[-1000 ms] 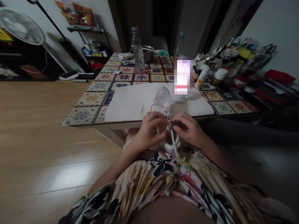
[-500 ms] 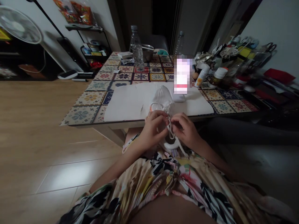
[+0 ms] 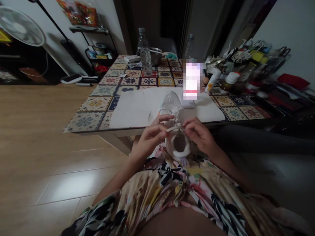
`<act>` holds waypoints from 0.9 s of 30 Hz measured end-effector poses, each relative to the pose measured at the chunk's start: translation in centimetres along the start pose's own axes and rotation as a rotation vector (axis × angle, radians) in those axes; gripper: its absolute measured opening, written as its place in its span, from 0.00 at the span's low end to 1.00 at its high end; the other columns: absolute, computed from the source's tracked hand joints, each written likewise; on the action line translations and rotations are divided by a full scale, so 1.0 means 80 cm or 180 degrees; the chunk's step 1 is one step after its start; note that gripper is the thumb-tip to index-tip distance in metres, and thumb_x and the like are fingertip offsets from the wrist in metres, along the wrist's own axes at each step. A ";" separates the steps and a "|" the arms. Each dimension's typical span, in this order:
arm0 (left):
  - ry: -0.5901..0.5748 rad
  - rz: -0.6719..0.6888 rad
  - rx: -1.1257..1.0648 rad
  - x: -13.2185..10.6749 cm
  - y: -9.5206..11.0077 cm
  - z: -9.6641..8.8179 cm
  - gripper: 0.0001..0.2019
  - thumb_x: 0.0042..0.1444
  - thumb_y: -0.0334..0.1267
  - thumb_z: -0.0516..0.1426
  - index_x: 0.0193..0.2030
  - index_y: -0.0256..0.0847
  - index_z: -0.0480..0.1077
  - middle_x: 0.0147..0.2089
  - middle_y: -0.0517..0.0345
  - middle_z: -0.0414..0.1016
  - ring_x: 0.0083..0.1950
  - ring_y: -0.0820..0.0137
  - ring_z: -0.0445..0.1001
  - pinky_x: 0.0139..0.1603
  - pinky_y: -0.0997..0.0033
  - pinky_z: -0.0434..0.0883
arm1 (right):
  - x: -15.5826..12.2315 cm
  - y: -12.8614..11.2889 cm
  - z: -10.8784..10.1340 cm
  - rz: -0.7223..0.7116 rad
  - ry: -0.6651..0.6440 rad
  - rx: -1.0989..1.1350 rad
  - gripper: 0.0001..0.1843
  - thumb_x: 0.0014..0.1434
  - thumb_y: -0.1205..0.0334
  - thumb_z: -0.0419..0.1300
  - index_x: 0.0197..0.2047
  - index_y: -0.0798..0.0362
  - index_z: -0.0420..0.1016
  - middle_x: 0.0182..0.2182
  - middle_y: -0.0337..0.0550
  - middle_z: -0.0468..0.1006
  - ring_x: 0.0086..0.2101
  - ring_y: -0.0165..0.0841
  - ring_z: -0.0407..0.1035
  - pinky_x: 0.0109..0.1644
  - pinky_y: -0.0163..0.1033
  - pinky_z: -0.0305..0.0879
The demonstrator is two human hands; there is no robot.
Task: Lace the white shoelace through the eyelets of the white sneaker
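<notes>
A white sneaker points away from me, its toe over the table edge and its heel opening near my lap. My left hand pinches a white shoelace to the left of the shoe's opening. On the other side, my right hand grips the lace too, fingers bent and pressed together. Between the two hands the lace runs across above the tongue, with loops meeting in the middle. Below it the dark opening of the shoe shows.
White paper covers the near part of the patterned table. A lit, blurred phone screen stands on a white holder behind the shoe. Farther back are a plastic bottle and a metal bowl; bottles and clutter fill the right side.
My hands have moved apart, the left one outward to the left, drawing the lace out sideways. The hanging loop and loose end over the opening no longer show, and more of the opening is visible.
</notes>
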State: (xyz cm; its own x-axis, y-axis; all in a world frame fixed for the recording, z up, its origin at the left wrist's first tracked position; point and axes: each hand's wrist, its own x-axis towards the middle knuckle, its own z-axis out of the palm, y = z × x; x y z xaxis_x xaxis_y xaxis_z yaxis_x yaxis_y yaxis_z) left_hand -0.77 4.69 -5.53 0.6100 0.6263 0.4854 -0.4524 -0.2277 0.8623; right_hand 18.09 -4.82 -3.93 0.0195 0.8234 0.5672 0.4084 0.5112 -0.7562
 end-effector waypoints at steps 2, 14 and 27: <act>0.0261 0.0209 -0.0322 -0.001 0.008 -0.007 0.15 0.57 0.49 0.63 0.25 0.42 0.74 0.56 0.54 0.72 0.56 0.63 0.70 0.55 0.62 0.69 | 0.001 -0.007 -0.008 0.0217 0.0167 0.0709 0.15 0.66 0.50 0.57 0.31 0.49 0.71 0.36 0.41 0.70 0.38 0.34 0.66 0.43 0.41 0.65; 0.1190 0.0965 -0.0864 -0.010 0.059 -0.009 0.09 0.47 0.45 0.70 0.23 0.52 0.76 0.29 0.64 0.71 0.28 0.75 0.69 0.32 0.76 0.71 | 0.009 -0.043 -0.053 -0.0113 0.1979 0.1826 0.11 0.59 0.54 0.67 0.31 0.47 0.70 0.20 0.28 0.56 0.17 0.24 0.47 0.18 0.30 0.51; -0.0283 0.0433 0.0875 -0.003 0.043 0.036 0.02 0.55 0.31 0.64 0.32 0.41 0.78 0.31 0.56 0.80 0.34 0.71 0.76 0.38 0.72 0.73 | -0.011 -0.047 -0.008 -0.1422 -0.0342 -0.1455 0.03 0.63 0.66 0.59 0.41 0.50 0.72 0.29 0.40 0.80 0.30 0.31 0.74 0.35 0.36 0.68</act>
State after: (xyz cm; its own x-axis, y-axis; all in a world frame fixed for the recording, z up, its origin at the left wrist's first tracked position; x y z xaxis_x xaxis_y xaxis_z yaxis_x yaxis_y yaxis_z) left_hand -0.63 1.61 -2.29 0.6159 0.5115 0.5992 -0.3483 -0.5054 0.7895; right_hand 17.15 -7.61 -1.35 -0.3240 0.5877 0.7413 0.7039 0.6733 -0.2262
